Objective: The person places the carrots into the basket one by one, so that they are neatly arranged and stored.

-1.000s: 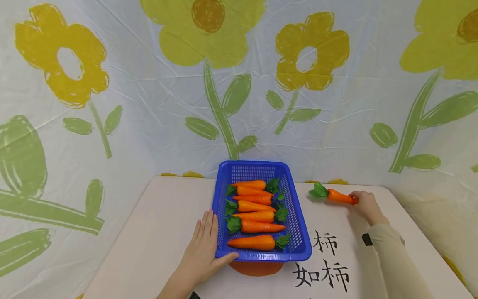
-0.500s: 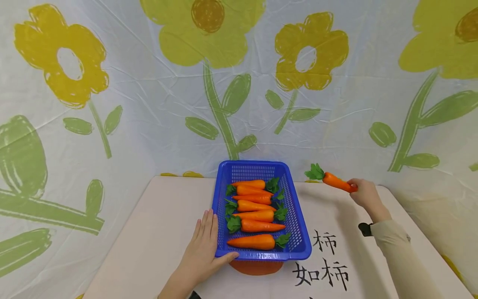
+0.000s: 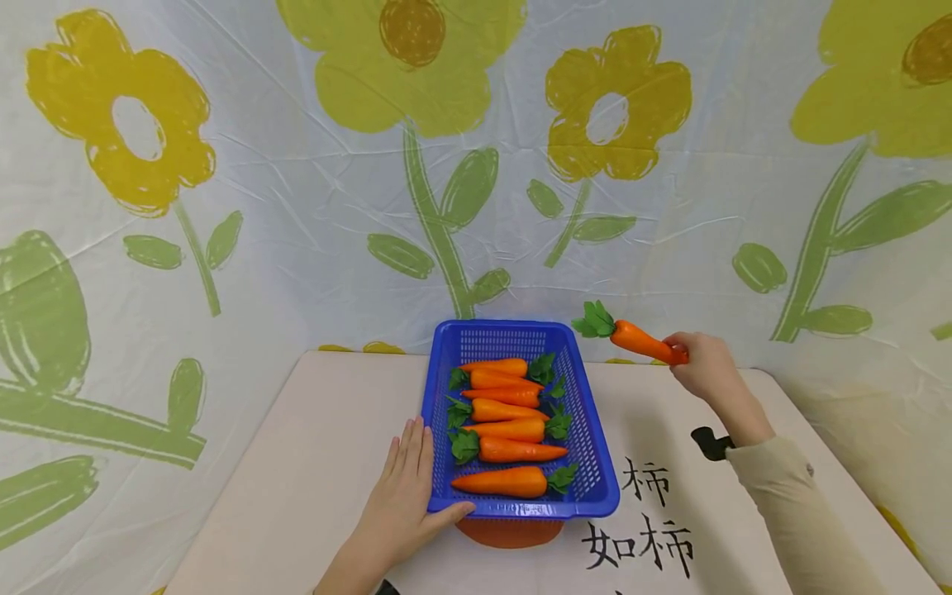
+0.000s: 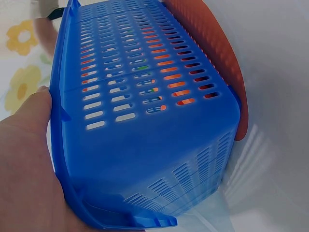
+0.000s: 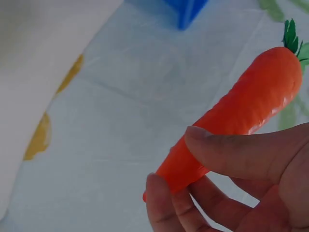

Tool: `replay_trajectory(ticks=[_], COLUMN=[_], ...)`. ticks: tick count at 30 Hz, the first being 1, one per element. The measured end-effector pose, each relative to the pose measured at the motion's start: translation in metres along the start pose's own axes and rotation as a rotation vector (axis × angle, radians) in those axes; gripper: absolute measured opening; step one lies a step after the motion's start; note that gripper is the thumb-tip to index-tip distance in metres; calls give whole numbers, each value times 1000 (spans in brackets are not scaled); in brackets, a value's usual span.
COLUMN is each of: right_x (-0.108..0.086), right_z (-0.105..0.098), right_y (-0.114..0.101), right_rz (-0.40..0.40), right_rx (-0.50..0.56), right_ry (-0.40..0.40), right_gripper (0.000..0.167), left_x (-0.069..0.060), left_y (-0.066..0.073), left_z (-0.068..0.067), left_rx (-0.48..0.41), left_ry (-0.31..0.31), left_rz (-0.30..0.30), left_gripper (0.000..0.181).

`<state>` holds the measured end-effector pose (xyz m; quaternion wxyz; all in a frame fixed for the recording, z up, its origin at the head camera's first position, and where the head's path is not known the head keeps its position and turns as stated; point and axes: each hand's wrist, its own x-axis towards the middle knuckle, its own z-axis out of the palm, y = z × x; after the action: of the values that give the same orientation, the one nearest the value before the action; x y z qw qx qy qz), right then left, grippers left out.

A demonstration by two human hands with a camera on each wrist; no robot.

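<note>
My right hand (image 3: 709, 368) pinches a carrot (image 3: 641, 340) near its narrow tip, holding it above the table to the right of the basket. Its green leaves point left and up. In the right wrist view the thumb and fingertips press on the lower part of the carrot (image 5: 241, 106). My left hand (image 3: 402, 487) rests with straight fingers along the left rim of a blue plastic basket (image 3: 591, 487), the thumb over its near corner. Several carrots (image 3: 513, 481) lie crosswise in the basket, leaves to alternating sides. The left wrist view shows the slotted wall of the basket (image 4: 145, 140).
Under the basket's near end a reddish-brown round piece (image 3: 509, 533) sticks out. Black brush characters (image 3: 647, 483) mark the pale table (image 3: 312, 463) on the right. A cloth backdrop (image 3: 297, 165) with printed flowers stands behind and at both sides.
My right hand has raised the carrot off the table and carried it left towards the basket, tilting its leafy end upward. The left hand has stayed on the basket.
</note>
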<state>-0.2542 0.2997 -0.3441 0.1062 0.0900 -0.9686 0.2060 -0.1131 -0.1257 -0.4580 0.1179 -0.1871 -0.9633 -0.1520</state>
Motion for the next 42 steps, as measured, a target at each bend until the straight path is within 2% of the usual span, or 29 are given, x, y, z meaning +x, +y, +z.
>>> replay_trajectory(ticks=[7,18,22,25,30,34,37,42], right_x=[-4,-15,-17,-17,-18,-20,-23,-28], right_z=[-5,-3,1,6,18,30,39,54], right_y=[-37,-93,-109,-118,-130,-139,-144,-153], right_rz=[-48,-208,-256,-321,-403,-413,-370,-313], right_rx=[29,68,71,66,70,43,29,2], right_ry=[-45,-157,-216,-241,-335,-447,-531,-622], right_gripper=[34,29,28,27,26,27,31,32], left_x=[0,-1,-1,-1,0,1,1,1], left_y=[-1,-2,-2,-1,-1,-1,-1,-1], left_z=[1,3,2,2,1,2,2,1], left_rx=[0,0,-9,-6,4,7,7,6], left_ry=[6,18,14,21,36,42,35,18], left_rz=[2,5,3,6,13,17,15,7], left_gripper=[113,113,113,113,113,113,113,112])
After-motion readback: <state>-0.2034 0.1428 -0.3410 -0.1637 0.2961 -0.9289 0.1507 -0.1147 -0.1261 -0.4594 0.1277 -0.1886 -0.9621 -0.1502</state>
